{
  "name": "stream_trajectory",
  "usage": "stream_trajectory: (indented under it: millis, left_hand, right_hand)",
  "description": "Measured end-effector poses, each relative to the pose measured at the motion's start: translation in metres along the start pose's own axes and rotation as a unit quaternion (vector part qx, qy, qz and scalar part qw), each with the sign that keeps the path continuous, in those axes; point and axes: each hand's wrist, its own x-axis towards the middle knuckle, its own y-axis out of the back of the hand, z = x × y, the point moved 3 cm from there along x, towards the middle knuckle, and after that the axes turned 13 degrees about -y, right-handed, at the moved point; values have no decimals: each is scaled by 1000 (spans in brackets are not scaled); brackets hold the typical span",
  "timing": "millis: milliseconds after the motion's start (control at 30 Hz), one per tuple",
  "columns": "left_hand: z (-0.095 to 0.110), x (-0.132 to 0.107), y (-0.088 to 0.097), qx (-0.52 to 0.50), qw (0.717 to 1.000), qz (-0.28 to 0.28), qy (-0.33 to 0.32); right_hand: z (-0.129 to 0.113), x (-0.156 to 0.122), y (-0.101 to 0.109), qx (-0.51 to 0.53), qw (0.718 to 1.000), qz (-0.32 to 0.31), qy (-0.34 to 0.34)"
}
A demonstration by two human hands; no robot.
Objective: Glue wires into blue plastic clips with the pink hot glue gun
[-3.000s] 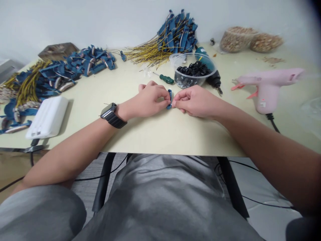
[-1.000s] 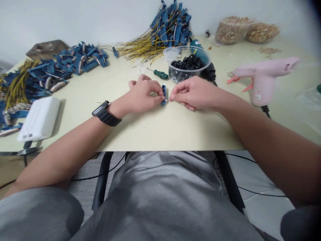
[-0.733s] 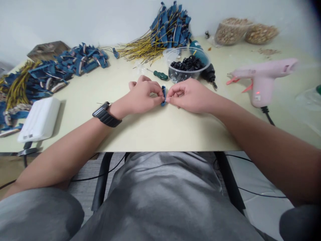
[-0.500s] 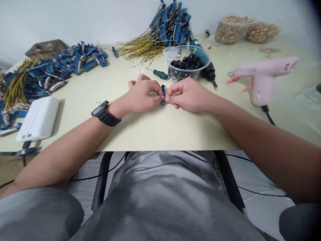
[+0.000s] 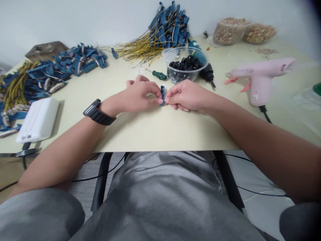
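A small blue connector (image 5: 162,95) stands upright on the pale table top (image 5: 160,134), pinched at its lower end. My left hand (image 5: 140,95), with a black watch (image 5: 99,112) on its wrist, holds it between thumb and fingertips. My right hand (image 5: 187,96) comes in from the other side, its fingertips pressed against the same piece. Fingers hide the connector's lower part, and any fine wire there is too small to make out.
Heaps of blue connectors with yellow wires (image 5: 168,36) lie along the back and left. Nearby are a clear tub of black parts (image 5: 184,68), a green-handled screwdriver (image 5: 159,75), a drill (image 5: 207,73), a pink glue gun (image 5: 258,77), and a white power bank (image 5: 37,120).
My right hand has moved in from a small gap to meet the blue connector. Both hands now pinch it closely, and the view has shifted slightly.
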Motion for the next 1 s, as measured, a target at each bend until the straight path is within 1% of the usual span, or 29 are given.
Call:
stream_trajectory:
  millis: [200,400,533,700,900,1000]
  left_hand:
    - [1,0,1,4,1000,5,-5]
    - [4,1,5,9,1000,16,14]
    - [5,2,6,6,1000,26,11]
    - [0,1,7,5,999,36,11]
    - [-5,0,17,4,998,61,2]
    - [-10,-1,15,27,998,60,0]
  right_hand:
    - [1,0,2,-16,1000,6,-3]
    - [0,-1,3,-23,1000,1,1]
    - [0,-1,3,-17,1000,6,-3]
    - [-2,-2,2,-8,1000,3,-3]
    - [-7,-6,1,-11,1000,11,-8]
    - [-7,-5,1,-15,1000,6,-2]
